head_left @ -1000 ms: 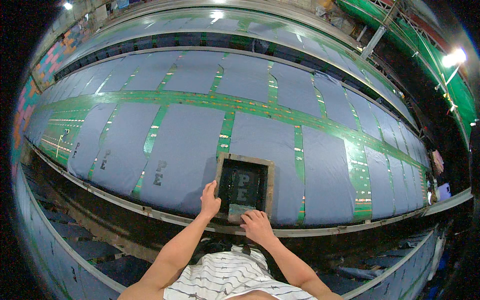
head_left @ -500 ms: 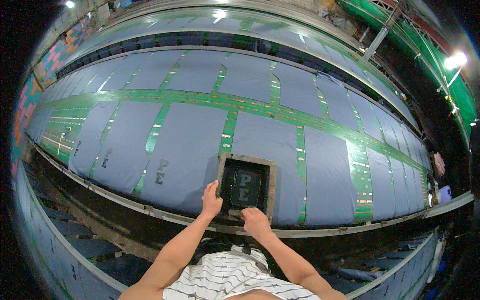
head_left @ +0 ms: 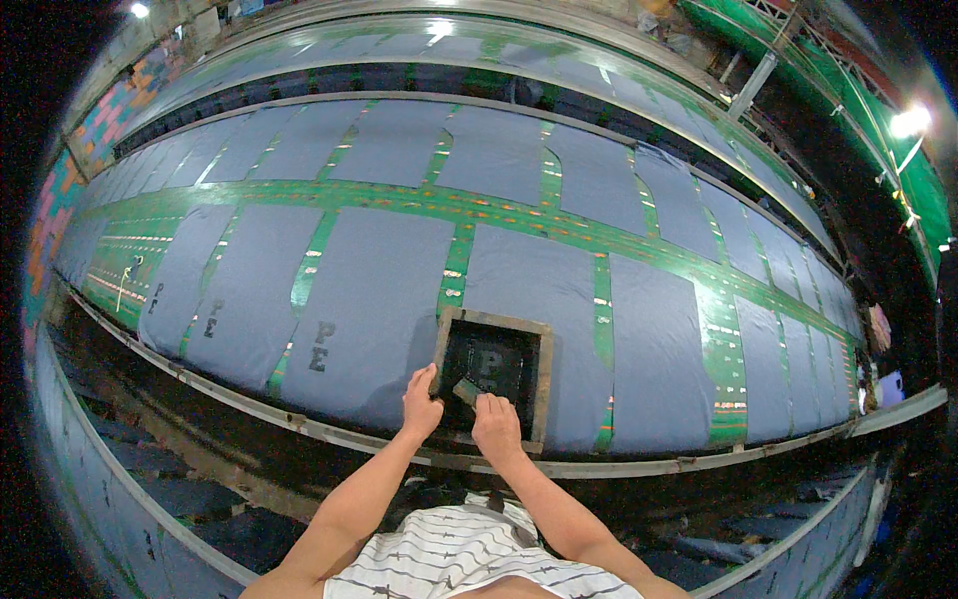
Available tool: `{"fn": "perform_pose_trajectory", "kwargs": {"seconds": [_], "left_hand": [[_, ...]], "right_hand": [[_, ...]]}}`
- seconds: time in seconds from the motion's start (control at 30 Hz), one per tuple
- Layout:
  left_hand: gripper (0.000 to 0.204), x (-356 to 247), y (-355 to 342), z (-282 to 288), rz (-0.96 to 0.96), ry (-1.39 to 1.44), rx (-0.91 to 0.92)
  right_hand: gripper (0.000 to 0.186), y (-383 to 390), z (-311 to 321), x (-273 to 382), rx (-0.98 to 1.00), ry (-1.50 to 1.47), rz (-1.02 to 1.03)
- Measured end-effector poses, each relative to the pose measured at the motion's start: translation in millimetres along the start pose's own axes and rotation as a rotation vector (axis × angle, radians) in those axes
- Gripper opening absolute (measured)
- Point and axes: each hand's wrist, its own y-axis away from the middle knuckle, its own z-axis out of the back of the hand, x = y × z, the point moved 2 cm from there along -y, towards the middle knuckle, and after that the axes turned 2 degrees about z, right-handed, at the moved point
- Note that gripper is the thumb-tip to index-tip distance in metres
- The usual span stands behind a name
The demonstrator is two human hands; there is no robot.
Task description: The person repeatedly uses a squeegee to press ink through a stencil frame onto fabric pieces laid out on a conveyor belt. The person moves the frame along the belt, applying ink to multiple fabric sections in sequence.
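Observation:
A square printing screen (head_left: 541,364) with a wooden frame and a black centre bearing a stencil rests on a blue-grey fabric panel (head_left: 534,270) at the near table edge. My left hand (head_left: 422,402) is closed on the screen's left rail. My right hand (head_left: 494,424) grips a small squeegee (head_left: 465,389), tilted over the lower left part of the screen's black centre. Dark printed marks show on the fabric panels (head_left: 374,280) to the left.
The long green table (head_left: 269,195) holds two rows of fabric panels, bounded by a metal rail (head_left: 679,464). Another long table (head_left: 479,45) runs behind it. Lower racks with blue pieces (head_left: 150,459) flank me. A lit lamp (head_left: 909,122) hangs at the right.
My right hand and the squeegee have moved up from the screen's bottom rail into its centre, with the squeegee now angled. My left hand stays at the left rail.

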Motion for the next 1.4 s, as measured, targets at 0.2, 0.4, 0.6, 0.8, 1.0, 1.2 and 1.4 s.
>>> {"fn": "perform_pose_trajectory", "kwargs": {"seconds": [0.2, 0.4, 0.6, 0.8, 1.0, 1.2, 1.4], "left_hand": [[0.071, 1.7, -2.0, -1.9, 0.034, 0.003, 0.024], [0.07, -0.8, -0.8, -0.2, 0.064, -0.011, 0.03], [0.071, -4.0, -2.0, -0.7, 0.01, -0.004, -0.011], [0.072, -1.1, 0.2, -0.7, 0.05, -0.019, 0.009], [0.073, 6.0, -2.0, -4.2, 0.064, -0.025, 0.02], [0.073, -6.8, 1.3, -3.5, 0.073, -0.01, 0.037], [0.073, 6.9, -0.6, -5.7, 0.07, 0.027, 0.031]], "right_hand": [[0.025, -20.8, -7.3, -30.4, -0.111, 0.026, 0.107], [0.031, -47.3, -9.2, -60.4, -0.154, 0.006, 0.173], [0.031, -74.2, -11.0, -88.8, -0.184, -0.037, 0.231], [0.025, -94.8, 13.9, -98.2, -0.084, -0.172, 0.117], [0.016, -115.6, 18.7, -97.1, -0.135, -0.12, 0.151], [0.019, -119.6, -9.1, -108.9, -0.072, -0.161, 0.147], [0.024, -107.9, -6.5, -104.4, -0.052, -0.188, 0.218]]}}
